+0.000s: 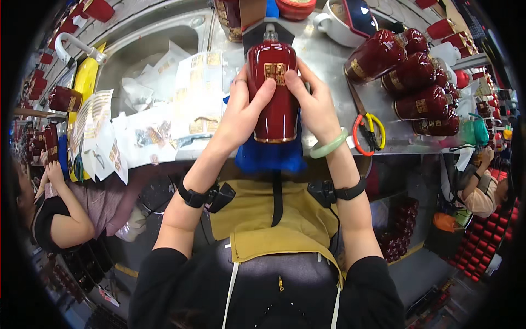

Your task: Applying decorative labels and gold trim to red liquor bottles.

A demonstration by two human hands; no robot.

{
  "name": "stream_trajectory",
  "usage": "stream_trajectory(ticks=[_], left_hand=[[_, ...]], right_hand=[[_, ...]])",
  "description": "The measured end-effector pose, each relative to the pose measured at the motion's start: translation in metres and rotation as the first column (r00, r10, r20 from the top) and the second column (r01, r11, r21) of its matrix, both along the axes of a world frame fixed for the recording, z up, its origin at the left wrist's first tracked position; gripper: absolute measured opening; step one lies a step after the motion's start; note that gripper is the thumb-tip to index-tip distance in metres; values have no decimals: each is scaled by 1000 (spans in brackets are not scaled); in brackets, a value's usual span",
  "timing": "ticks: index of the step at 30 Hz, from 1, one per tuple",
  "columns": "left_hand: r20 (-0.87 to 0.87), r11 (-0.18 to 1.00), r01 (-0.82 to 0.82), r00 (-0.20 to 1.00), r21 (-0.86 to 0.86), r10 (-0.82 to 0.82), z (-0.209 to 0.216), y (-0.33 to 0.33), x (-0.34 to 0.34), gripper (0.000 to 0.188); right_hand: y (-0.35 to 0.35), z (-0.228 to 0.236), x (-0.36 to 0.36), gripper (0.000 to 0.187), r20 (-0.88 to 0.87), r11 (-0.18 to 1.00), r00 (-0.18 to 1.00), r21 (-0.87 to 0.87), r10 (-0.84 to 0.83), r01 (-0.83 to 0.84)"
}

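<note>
A glossy, dark-red, tapered bottle with a square gold label (278,112) is held between both bare hands at the near edge of the brushed-metal counter (332,71), its narrow clear neck pointing away from the person and its base toward the body. The left hand (245,104) grips the bottle's left side: its thumb lies flat on the front, just beside the gold label, and its other fingers curve along the side, their tips partly hidden. The right hand (318,107) mirrors it, thumb pressed at the label's right edge, fingers closed along the right side; whether the fingertips meet behind the glass cannot be seen. A pale green, smooth round bangle (330,144) circles the right wrist. Just below the bottle's base lies a bright blue cloth (268,157). To the left, white paper sheets printed with gold decals (198,93) overlap beside a rectangular stainless-steel sink (204,22). To the right, metal scissors with one red and one yellow handle (369,135) lie with their blades pointing away, and beyond them a cluster of matching dark-red bottles (379,56) lies tilted, several touching. Farther back stands a white ceramic mug (335,23), with a red-edged dark phone (360,15) resting against its top.
</note>
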State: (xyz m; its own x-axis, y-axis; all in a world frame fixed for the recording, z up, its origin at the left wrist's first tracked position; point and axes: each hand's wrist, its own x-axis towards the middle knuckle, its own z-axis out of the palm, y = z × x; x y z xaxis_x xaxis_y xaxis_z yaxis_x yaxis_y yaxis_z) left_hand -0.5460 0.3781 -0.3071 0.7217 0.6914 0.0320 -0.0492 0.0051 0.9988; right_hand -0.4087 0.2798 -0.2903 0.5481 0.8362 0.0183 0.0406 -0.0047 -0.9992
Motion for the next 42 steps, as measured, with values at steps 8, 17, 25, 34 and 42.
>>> stream_trajectory(ticks=[8,17,25,34,42], left_hand=[[24,982,118,993,-146,-116,19,12,-1,59],[-225,842,179,972,509,-70,-1,-22,-51,133],[-138,894,18,989,447,49,-15,-24,-36,97],[-72,788,-215,948,577,311,-13,-36,-38,91],[-53,841,-215,960,496,277,-17,-40,-43,96]], right_hand=[[9,5,5,69,174,998,984,-44,-42,50],[-51,-8,14,43,18,989,992,-72,-128,129],[-85,-8,-13,35,-73,987,986,-80,-147,142],[-103,-15,-17,40,-50,979,980,-83,-192,188],[-112,-16,-20,35,-127,970,964,-89,-235,225]])
